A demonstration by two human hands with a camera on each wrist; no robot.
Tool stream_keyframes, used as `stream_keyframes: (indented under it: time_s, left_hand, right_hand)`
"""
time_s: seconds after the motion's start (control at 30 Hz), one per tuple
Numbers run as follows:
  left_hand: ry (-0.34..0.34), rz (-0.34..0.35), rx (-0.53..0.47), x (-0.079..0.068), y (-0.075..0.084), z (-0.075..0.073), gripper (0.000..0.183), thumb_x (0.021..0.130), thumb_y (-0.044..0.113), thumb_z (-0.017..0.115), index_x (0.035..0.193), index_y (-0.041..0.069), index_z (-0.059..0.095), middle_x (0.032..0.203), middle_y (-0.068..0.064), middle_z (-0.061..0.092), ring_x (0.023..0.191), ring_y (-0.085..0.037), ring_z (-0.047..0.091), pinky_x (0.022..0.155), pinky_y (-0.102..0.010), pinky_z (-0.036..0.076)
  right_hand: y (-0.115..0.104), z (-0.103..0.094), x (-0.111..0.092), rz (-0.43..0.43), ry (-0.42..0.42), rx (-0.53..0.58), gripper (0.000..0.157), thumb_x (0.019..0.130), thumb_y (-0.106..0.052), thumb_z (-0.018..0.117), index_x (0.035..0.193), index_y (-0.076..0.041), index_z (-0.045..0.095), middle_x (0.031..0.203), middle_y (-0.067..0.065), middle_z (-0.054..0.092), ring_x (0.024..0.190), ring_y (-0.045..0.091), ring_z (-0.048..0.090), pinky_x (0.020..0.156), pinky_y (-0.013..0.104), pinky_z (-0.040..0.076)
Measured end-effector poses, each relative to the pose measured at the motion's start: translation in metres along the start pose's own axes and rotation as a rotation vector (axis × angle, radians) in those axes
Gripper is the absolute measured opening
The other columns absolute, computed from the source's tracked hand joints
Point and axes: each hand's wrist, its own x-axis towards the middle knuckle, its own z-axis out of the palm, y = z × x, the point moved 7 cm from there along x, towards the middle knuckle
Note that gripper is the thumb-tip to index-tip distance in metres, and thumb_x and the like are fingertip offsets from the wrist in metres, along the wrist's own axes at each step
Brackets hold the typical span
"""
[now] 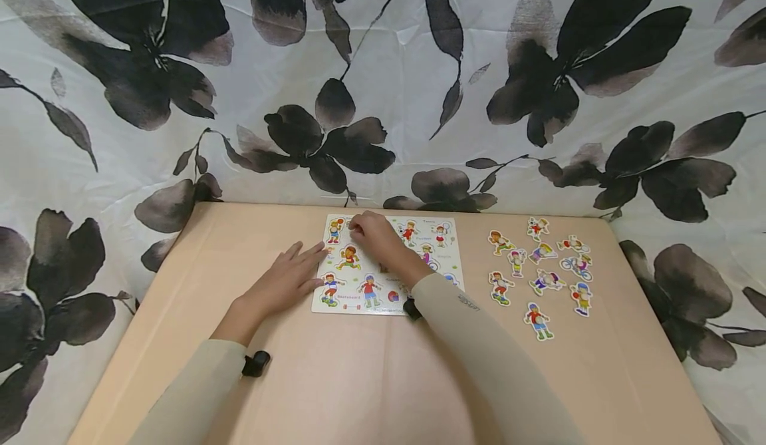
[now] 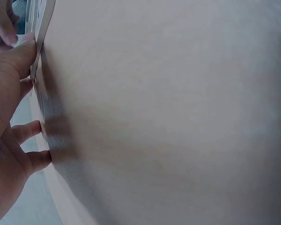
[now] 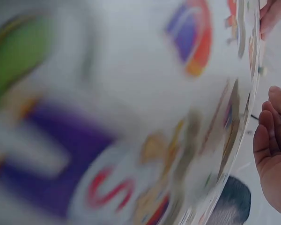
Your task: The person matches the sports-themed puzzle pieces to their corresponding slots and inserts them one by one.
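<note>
A white picture board (image 1: pixel 419 305) with colourful cartoon figures lies on the table. My left hand (image 1: pixel 293 279) rests at its left edge, fingers spread and fairly straight; in the left wrist view the thumb touches the board's edge and other fingertips reach down to the table. Over the upper left of the board is my right hand (image 1: pixel 380 239), beside a figure in the top row. Its fingers (image 3: pixel 267 122) are bent inward with the thumb near them, and whether anything sits between them is hidden. The hand and forearm cover several figures.
Several loose cartoon cutouts lie scattered on the table to the right of the board, among them a boy figure (image 1: pixel 539 322) nearest the front and a bicycle rider (image 1: pixel 577 267). Behind the tan table (image 1: pixel 359 378) hangs a floral cloth (image 1: pixel 419 99).
</note>
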Motion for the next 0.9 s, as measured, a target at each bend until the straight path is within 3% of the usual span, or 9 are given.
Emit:
stream_keyframes:
  time_s: [0.2, 0.57, 0.9]
  left_hand:
    - [-0.001, 0.001, -0.004, 0.002, 0.0, 0.003, 0.066, 0.104, 0.04, 0.061, 0.162, 0.019, 0.037, 0.171, -0.001, 0.029, 0.157, -0.048, 0.018, 0.121, -0.073, 0.019]
    - [-0.01, -0.003, 0.008, 0.0, 0.0, 0.0, 0.068, 0.103, 0.041, 0.062, 0.162, 0.018, 0.037, 0.171, -0.003, 0.029, 0.156, -0.049, 0.019, 0.121, -0.072, 0.021]
    - [-0.015, 0.003, 0.011, 0.002, 0.001, 0.0, 0.067, 0.103, 0.041, 0.062, 0.161, 0.017, 0.038, 0.171, -0.003, 0.03, 0.155, -0.049, 0.02, 0.121, -0.072, 0.021]
  right_hand:
    - [0.022, -0.02, -0.022, 0.043, 0.034, 0.055, 0.017, 0.101, -0.021, 0.069, 0.115, -0.013, 0.075, 0.101, -0.001, 0.065, 0.087, 0.013, 0.058, 0.079, 0.027, 0.054]
    - [0.065, -0.069, -0.064, 0.098, 0.184, 0.131, 0.02, 0.098, -0.018, 0.073, 0.115, -0.008, 0.073, 0.1, 0.004, 0.066, 0.09, 0.019, 0.061, 0.079, 0.032, 0.056]
    - [0.114, -0.095, -0.104, 0.208, 0.194, 0.131, 0.023, 0.1, -0.02, 0.071, 0.12, -0.009, 0.071, 0.103, 0.004, 0.066, 0.094, 0.021, 0.06, 0.084, 0.035, 0.057]
